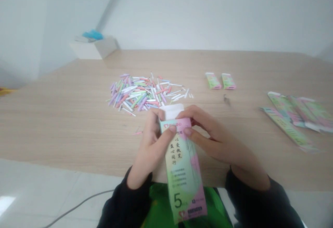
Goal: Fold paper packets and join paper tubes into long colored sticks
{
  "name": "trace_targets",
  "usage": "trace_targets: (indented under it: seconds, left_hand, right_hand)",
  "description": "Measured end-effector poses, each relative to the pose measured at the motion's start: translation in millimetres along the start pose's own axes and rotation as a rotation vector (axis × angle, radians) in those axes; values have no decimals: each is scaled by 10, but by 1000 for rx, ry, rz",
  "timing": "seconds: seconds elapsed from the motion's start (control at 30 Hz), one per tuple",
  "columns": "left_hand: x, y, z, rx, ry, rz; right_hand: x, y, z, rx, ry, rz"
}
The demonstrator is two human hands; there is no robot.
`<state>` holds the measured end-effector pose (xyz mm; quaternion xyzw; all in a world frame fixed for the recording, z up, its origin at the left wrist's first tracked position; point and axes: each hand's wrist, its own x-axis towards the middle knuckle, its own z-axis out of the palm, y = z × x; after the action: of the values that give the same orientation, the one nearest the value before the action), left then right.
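Observation:
Both my hands hold a long flat pastel green and pink paper box (184,172) upright over the near table edge. My left hand (151,145) grips its upper left side, thumb pressed on the front. My right hand (208,134) pinches the top right by the white open flap. Just beyond lies a heap of short coloured sticks (145,93) in pink, purple, green and white.
Two small closed boxes (221,81) lie at the far middle right of the wooden table (65,117). Several flat unfolded boxes (293,117) are spread at the right. A white box (96,47) with something blue on it stands at the back left. A cable runs on the floor.

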<state>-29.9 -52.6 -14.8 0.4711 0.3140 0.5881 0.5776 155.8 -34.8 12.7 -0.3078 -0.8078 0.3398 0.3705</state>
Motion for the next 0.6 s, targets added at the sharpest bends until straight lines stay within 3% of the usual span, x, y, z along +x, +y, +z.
trace_targets:
  seconds: [0.13, 0.3, 0.47, 0.6]
  left_hand:
    - [5, -40, 61, -95, 44, -43]
    - [73, -85, 60, -126, 157, -150]
    - [198, -191, -85, -118, 301, 12]
    - [239, -265, -182, -27, 392, 92]
  right_hand:
    - [-47, 159, 51, 291, 86, 166]
    - [-177, 216, 163, 447, 116, 167]
    - [-364, 116, 300, 726, -108, 352]
    - [-343, 41, 343, 785, -43, 486]
